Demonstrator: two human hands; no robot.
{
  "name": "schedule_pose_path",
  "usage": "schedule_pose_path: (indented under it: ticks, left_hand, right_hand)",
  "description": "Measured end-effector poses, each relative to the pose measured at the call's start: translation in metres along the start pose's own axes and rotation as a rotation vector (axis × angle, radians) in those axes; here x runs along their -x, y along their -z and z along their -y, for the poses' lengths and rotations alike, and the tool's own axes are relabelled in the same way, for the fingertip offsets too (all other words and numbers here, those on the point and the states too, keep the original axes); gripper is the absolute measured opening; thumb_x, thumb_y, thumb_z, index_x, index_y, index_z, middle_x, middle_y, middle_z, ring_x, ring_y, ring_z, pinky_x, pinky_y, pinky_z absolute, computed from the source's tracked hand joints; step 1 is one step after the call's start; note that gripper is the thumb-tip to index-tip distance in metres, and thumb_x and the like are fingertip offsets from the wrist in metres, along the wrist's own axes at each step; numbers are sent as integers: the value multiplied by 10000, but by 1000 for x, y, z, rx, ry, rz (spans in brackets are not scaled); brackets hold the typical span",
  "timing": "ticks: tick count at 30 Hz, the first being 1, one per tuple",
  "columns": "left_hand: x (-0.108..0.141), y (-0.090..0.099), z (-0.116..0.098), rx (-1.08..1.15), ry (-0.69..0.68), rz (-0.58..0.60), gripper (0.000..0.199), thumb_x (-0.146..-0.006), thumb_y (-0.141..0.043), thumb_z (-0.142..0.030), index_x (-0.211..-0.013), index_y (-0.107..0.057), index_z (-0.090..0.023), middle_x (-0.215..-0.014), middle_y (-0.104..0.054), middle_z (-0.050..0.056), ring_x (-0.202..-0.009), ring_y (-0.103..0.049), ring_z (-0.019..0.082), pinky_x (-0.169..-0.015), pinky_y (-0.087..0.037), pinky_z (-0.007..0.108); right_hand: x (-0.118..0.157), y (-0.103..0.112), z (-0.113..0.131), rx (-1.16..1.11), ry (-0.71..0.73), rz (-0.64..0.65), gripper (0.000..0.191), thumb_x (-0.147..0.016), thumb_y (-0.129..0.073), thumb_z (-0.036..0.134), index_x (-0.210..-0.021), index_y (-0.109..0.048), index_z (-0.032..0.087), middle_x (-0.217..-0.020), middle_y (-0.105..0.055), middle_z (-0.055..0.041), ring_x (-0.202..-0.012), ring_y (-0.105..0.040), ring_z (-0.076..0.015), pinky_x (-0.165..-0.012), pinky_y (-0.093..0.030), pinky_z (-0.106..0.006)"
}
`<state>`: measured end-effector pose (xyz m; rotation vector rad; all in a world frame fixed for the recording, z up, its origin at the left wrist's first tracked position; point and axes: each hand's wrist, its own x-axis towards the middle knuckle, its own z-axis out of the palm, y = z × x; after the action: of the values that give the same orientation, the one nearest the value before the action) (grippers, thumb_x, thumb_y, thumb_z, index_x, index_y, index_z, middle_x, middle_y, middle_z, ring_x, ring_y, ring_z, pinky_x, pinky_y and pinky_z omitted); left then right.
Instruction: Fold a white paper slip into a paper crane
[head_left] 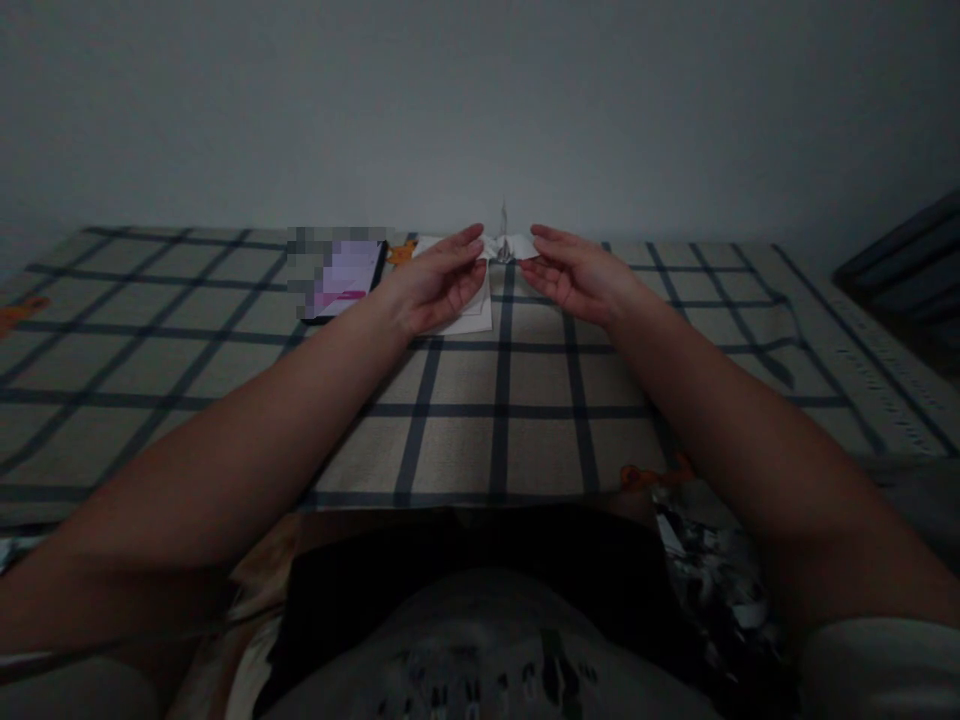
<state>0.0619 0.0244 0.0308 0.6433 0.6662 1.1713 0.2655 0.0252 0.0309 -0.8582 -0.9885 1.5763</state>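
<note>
Between my hands is a small white folded-paper piece (505, 248) that looks like an origami crane, with a thin point rising from its middle and a flat wing out to each side. My left hand (448, 283) pinches the left wing between thumb and fingers. On the other side, the right wing is pinched in my right hand (570, 272). The crane is held up over the far part of the table. White paper sheets (474, 322) lie beneath my left hand, which hides part of them.
A tablet or large phone (349, 278) with a lit screen lies left of my left hand, partly blurred out. The checked tablecloth (465, 380) covers the table, which meets a plain wall (480, 110) at the back. A dark striped object (911, 270) stands at the right.
</note>
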Motion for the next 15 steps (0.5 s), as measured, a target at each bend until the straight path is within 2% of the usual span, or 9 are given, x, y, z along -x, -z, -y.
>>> schedule_pose_path:
  ticks: [4, 9, 12, 15]
  left_hand:
    - [0, -1, 2, -6, -5, -23, 251, -972, -551, 12, -1108, -694, -144, -751, -719, -1, -598, -697, 58, -657, -578, 99]
    - [-2, -1, 3, -15, -34, -85, 233, -956, -598, 2, -1098, -698, -153, -829, -738, 3, -634, -698, 47, -709, -596, 106]
    - [-4, 1, 3, -48, -39, -112, 272, -966, -591, -10, -1155, -695, -176, -914, -755, 11, -680, -719, 43, -777, -609, 109]
    - [-6, 3, 2, -119, -35, -101, 378, -960, -625, -47, -1307, -643, -198, -1046, -767, 40, -835, -772, 80, -875, -619, 147]
  right_hand:
    - [-4, 3, -1, -14, -55, -52, 119, -969, -665, 145, -1051, -597, 198, -814, -710, 14, -692, -713, -83, -786, -653, -216]
    - [-6, 4, -1, 23, 9, -88, 155, -1002, -619, 188, -1147, -578, 224, -848, -710, 26, -756, -735, -89, -789, -655, -224]
    - [-8, 6, -1, 104, 75, -79, 210, -988, -655, 250, -1183, -578, 239, -892, -718, 19, -827, -755, -106, -815, -664, -245]
    - [-10, 10, 0, 163, 99, -68, 226, -960, -683, 249, -1166, -589, 234, -923, -725, 2, -851, -760, -121, -824, -674, -263]
